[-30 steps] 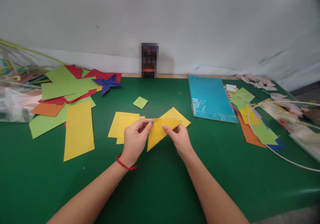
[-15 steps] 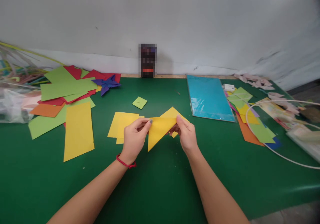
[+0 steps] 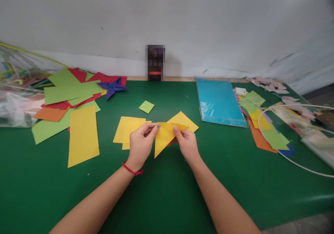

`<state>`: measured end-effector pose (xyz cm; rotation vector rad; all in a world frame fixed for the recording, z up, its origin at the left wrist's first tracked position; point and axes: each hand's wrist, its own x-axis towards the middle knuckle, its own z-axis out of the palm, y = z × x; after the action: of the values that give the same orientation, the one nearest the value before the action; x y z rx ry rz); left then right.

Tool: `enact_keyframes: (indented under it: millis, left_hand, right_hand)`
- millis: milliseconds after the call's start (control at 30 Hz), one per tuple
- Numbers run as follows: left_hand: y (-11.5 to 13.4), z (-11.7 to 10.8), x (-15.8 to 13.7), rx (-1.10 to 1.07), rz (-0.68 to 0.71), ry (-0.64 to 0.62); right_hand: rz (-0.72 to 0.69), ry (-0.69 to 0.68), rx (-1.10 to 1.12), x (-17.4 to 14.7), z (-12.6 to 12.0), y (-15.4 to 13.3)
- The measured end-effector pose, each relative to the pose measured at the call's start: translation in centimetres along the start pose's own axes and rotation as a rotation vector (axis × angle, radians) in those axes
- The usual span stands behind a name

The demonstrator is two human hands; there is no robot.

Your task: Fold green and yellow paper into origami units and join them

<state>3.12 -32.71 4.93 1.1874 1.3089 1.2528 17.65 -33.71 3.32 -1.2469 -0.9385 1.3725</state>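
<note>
Between my hands, above the table, is a sheet of yellow paper folded into a triangle, one point hanging down. My left hand pinches its upper left corner between thumb and fingers. On the other side my right hand grips the slanting edge, thumb in front and fingers behind. The triangle's right tip sticks out past that thumb. Behind my left hand lie overlapping yellow paper squares, and another yellow piece lies beyond my right hand. A small green folded square rests farther back.
Left on the green table are a yellow sheet, a pile of green, red and orange paper, and a purple folded star. Rightward lie a blue packet, paper scraps and a white cable. A pixelated dark object stands at the wall.
My right hand has slid left and slightly down along the folded paper, from its right tip to the slanting edge. My left hand keeps its pinch.
</note>
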Motion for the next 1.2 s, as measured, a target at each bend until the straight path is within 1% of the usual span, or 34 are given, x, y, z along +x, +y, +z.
enact_keyframes:
  millis: [100, 167, 300, 500, 633, 733, 867, 1000, 1067, 1200]
  left_hand:
    - [0.0, 0.0, 0.2, -0.002, -0.022, 0.004]
    - [0.0, 0.0, 0.3, 0.005, -0.030, -0.001]
    - [0.0, -0.1, 0.5, 0.037, -0.007, 0.036]
    - [-0.1, -0.3, 0.5, 0.072, 0.018, 0.062]
    - [0.0, -0.3, 0.4, 0.077, 0.000, 0.079]
    - [0.0, -0.3, 0.4, 0.084, -0.007, 0.096]
    - [0.0, -0.3, 0.5, 0.095, 0.003, 0.161]
    - [-0.1, -0.4, 0.8, 0.094, 0.003, 0.190]
    - [-0.1, -0.7, 1.1, 0.088, 0.012, 0.200]
    - [0.0, -1.3, 1.7, 0.099, 0.016, 0.250]
  right_hand:
    - [0.027, -0.053, 0.021, -0.1, 0.4, 0.2]
    - [0.039, -0.054, 0.025, -0.2, 0.7, 0.4]
    - [0.042, -0.064, 0.060, -0.5, 1.4, 0.8]
    - [0.021, -0.100, 0.028, -0.8, 2.0, 1.1]
    - [0.129, -0.234, 0.027, -1.0, 2.4, 1.4]
    - [0.171, -0.233, 0.117, -1.3, 3.0, 1.8]
    - [0.168, -0.254, 0.184, -1.6, 3.7, 2.1]
    - [0.141, -0.265, 0.147, -1.8, 3.7, 2.2]
    - [0.151, -0.295, 0.122, -1.9, 3.6, 2.2]
    - [0.130, -0.308, 0.100, -1.8, 3.3, 2.2]
